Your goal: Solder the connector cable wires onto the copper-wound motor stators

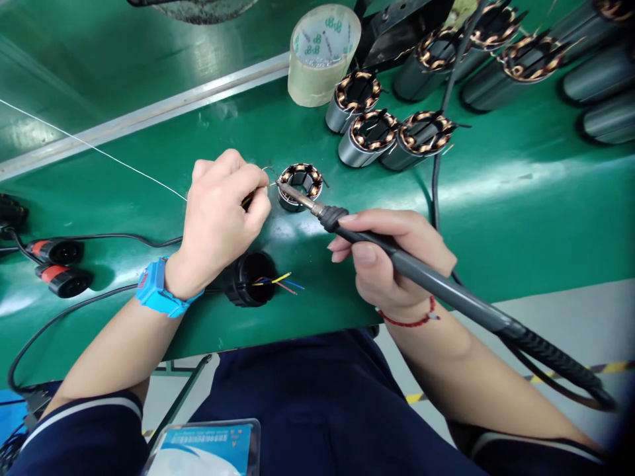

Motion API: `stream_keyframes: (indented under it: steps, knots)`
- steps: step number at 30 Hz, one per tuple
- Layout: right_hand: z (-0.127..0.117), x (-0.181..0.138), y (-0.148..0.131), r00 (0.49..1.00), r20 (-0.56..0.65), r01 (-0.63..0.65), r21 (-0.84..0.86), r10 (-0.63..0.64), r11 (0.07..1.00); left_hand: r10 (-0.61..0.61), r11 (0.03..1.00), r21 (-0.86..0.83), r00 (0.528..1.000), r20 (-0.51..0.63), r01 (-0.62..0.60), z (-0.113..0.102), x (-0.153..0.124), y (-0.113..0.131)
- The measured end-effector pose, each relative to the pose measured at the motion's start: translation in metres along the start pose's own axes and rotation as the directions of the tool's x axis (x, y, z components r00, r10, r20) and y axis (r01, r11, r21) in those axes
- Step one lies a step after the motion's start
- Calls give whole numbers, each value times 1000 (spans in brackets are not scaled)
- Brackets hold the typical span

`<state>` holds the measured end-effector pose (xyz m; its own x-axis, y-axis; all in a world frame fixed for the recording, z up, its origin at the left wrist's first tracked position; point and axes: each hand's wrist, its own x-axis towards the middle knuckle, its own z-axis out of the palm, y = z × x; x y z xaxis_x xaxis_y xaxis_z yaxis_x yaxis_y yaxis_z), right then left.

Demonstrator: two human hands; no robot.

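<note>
My right hand (391, 261) is closed round a dark soldering iron (426, 277), its metal tip resting at the rim of a small stator with copper windings (300, 186) on the green bench (520, 211). My left hand (223, 215) is pinched shut just left of that stator, holding thin wire ends at the tip. A fine solder wire (94, 147) runs from the far left toward this hand. Below my left hand lies a black round connector (251, 277) with coloured wires sticking out.
Several taller wound stators (391, 135) stand at the back right, beside a roll of clear tape (321, 53). Two black-and-red connectors (59, 264) with cables lie at the left edge. The iron's cable (555, 357) trails off right. A badge (208, 446) hangs over my lap.
</note>
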<state>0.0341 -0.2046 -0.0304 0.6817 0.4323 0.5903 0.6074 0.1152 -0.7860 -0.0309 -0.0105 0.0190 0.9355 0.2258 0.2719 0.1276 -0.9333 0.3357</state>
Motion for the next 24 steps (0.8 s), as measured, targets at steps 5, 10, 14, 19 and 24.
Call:
stream_keyframes:
  steps: [5, 10, 14, 19, 24]
  knots:
    - [-1, -1, -2, 1000, -5, -15, -19, 14, 1000, 0, 1000, 12, 1000, 1, 0, 0, -1, 0]
    - [-2, -1, -3, 998, -15, -56, -56, 56, 997, -7, 1000, 11, 1000, 14, 7, -1, 0, 1]
    - [0, -1, -2, 1000, -6, -15, -16, 15, 1000, -10, 1000, 16, 1000, 19, 10, -1, 1, 2]
    - [1, 0, -3, 999, -35, -21, 13, 22, 1000, -8, 1000, 3, 1000, 13, 8, -1, 0, 1]
    - [1, 2, -1, 1000, -27, 14, -2, -14, 1000, 16, 999, 36, 1000, -8, -15, 0, 0, 0]
